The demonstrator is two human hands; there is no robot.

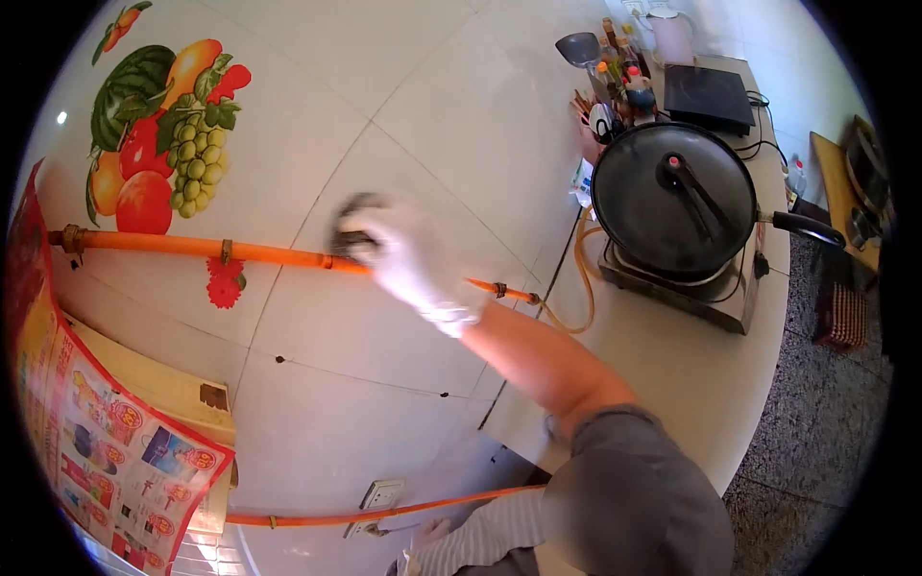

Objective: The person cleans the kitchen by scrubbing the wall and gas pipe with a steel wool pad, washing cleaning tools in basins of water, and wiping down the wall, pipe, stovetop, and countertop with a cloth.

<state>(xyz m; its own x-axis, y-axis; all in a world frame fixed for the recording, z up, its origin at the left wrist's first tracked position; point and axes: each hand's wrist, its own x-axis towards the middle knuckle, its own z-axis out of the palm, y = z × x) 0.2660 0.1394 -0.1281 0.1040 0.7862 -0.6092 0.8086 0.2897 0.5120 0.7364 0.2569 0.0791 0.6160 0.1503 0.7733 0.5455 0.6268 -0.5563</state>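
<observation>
My right hand (394, 245), in a pale, thin glove, is smeared by motion at the wall. Its fingers are closed round a dark scouring pad (357, 219). Hand and pad are over the upper orange pipe (279, 253), covering part of it. My right arm stretches up and left from a short grey sleeve. Low in the view, my left hand (437, 531) shows only in small part beside a striped cloth (495, 530), near the lower orange pipe (384, 515) and a wall socket (382, 494). Its fingers cannot be made out.
A lidded wok (624, 206) sits on a gas stove (725, 302), its handle pointing right. Bottles (634, 86), a ladle (578, 48) and an induction cooker (709, 98) stand behind. A yellow hose (583, 288) joins the pipe. A printed sheet (125, 442) hangs lower left; fruit stickers (144, 202) decorate the tiles.
</observation>
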